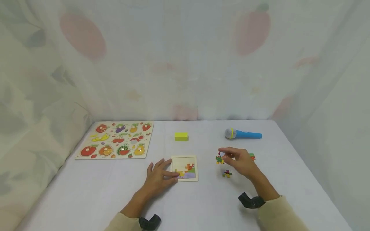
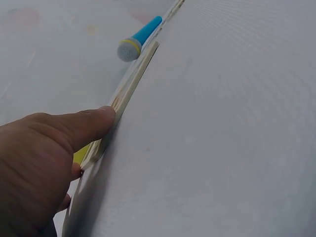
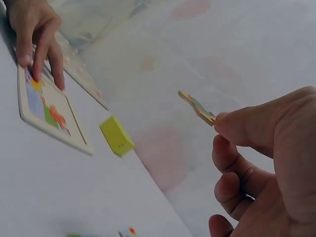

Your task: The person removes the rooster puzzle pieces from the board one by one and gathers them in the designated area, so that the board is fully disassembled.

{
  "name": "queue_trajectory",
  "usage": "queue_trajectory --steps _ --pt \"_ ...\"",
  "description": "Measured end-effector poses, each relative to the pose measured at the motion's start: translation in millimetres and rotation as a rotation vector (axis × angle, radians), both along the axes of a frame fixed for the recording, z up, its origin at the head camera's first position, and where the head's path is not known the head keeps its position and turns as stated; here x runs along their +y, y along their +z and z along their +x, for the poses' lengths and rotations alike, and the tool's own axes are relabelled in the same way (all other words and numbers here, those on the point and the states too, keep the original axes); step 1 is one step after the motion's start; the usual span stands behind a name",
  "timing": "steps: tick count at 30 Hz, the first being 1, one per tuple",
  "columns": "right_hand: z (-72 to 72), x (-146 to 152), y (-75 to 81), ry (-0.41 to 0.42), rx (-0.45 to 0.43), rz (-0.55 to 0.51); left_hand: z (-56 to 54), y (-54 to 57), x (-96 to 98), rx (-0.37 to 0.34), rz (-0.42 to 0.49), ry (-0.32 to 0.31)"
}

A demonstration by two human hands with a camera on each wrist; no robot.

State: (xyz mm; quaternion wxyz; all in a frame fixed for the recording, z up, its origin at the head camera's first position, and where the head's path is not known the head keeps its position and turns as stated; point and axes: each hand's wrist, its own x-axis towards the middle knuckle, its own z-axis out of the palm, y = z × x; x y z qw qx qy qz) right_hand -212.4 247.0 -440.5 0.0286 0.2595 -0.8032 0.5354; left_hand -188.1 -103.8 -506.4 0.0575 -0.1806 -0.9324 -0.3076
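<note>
My left hand (image 1: pixel 158 178) rests on a square wooden puzzle board (image 1: pixel 197 168), touching its left side and near corner. Its fingers are spread and fairly straight; in the left wrist view the thumb (image 2: pixel 94 126) lies against the frame's edge. Several joined pieces (image 1: pixel 189 175) fill the lower part of the board. My right hand (image 1: pixel 241 163) is raised to the right of the board, pinching a thin puzzle piece (image 3: pixel 197 107) between thumb and fingertip. A loose puzzle piece (image 1: pixel 227 174) lies below this hand, and another piece (image 1: pixel 252 156) is partly hidden behind it.
A fruit peg board (image 1: pixel 148 141) lies at the back left. Behind the puzzle stands a yellow-green block (image 1: pixel 181 137). A blue toy microphone (image 1: pixel 245 134) lies at the back right, near the table's far edge and the hanging cloth (image 1: pixel 185 64).
</note>
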Motion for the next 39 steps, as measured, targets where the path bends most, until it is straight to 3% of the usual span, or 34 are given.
queue_trajectory --steps 7,15,26,32,39 --pt "5.3 35.4 0.2 0.005 0.015 0.01 -0.8 -1.3 -1.0 0.002 0.005 -0.011" --pt "7.0 61.9 -8.1 0.08 -0.02 -0.012 0.3 -1.0 -1.5 -0.007 -0.005 -0.001" --pt "4.0 79.7 -21.0 0.091 -0.201 0.166 0.7 -0.6 0.2 -0.016 -0.028 0.003" --pt "-0.8 81.6 -37.1 0.088 -0.125 0.305 0.8 -0.2 0.4 -0.032 -0.033 0.003" --pt "-5.2 75.2 -45.7 0.009 -0.008 0.42 0.8 1.1 0.5 -0.031 -0.018 0.01"
